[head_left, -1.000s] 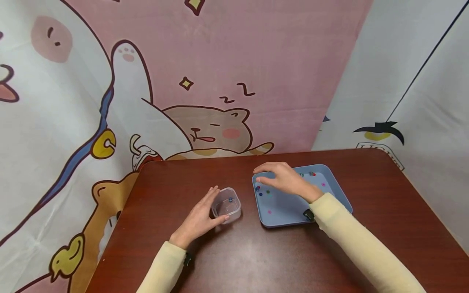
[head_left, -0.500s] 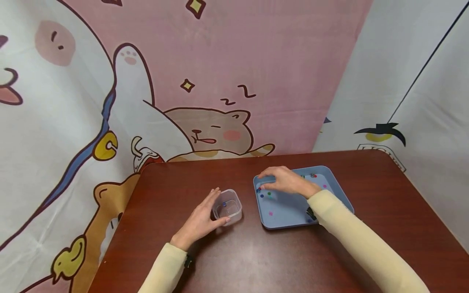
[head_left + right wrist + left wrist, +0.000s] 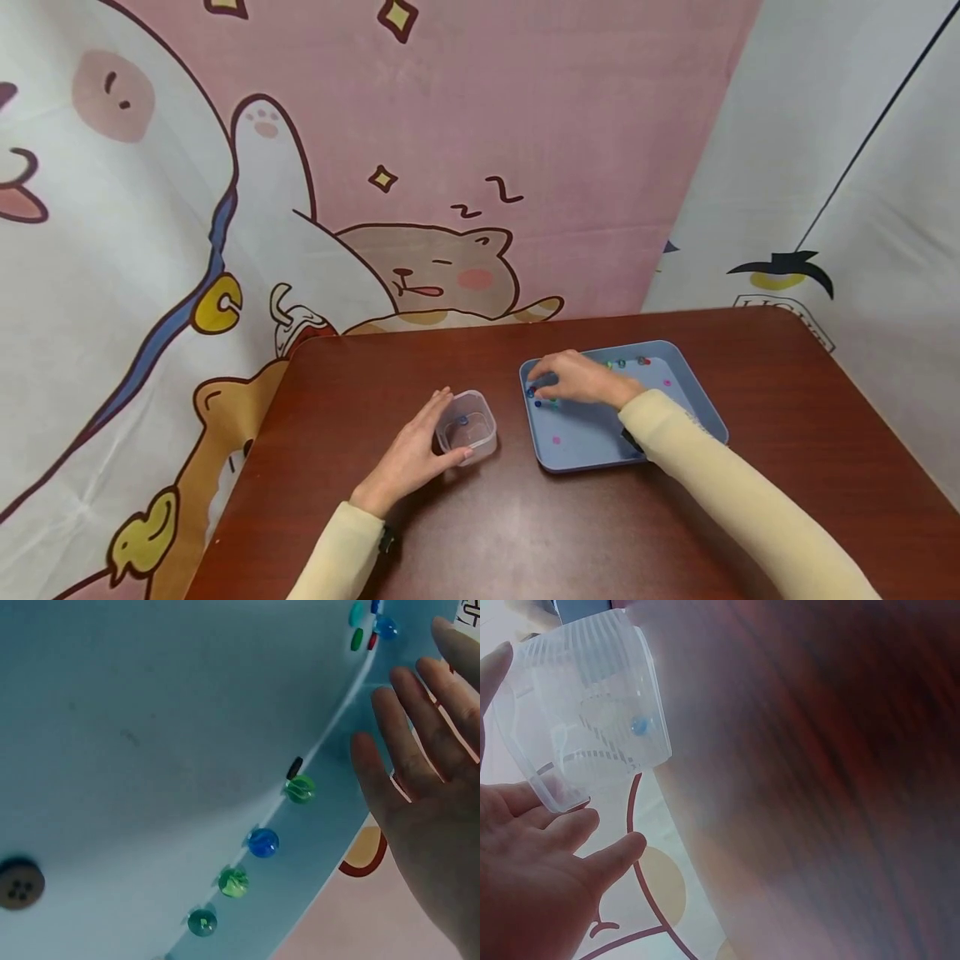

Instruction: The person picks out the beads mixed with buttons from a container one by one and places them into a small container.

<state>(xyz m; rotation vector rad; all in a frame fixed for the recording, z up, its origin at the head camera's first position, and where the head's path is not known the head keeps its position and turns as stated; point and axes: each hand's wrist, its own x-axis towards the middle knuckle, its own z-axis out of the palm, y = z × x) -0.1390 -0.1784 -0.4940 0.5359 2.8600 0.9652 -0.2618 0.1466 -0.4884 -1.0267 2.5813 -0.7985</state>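
A clear plastic container (image 3: 484,444) stands on the table with a blue marble (image 3: 639,725) in it. My left hand (image 3: 408,460) holds the container from the left, fingers along its far side and thumb at its near side. Over the far left corner of a blue tray (image 3: 592,437), my right hand (image 3: 581,379) hovers with fingers bent loosely and nothing visible between them. Close to those fingertips in the right wrist view lie a blue marble (image 3: 386,628) and several small buttons, among them a green button (image 3: 357,640).
Along the tray's far wall sit several marbles, including a green marble (image 3: 233,883) and another blue marble (image 3: 263,842). A dark four-hole button (image 3: 20,883) and a pink button (image 3: 557,440) lie on the tray floor. The brown table (image 3: 510,533) meets a printed curtain (image 3: 585,167) behind.
My right hand has come down toward the tray's far left corner, its fingers drawing closer together. The marble in the container has rolled a little. My left hand keeps its place.
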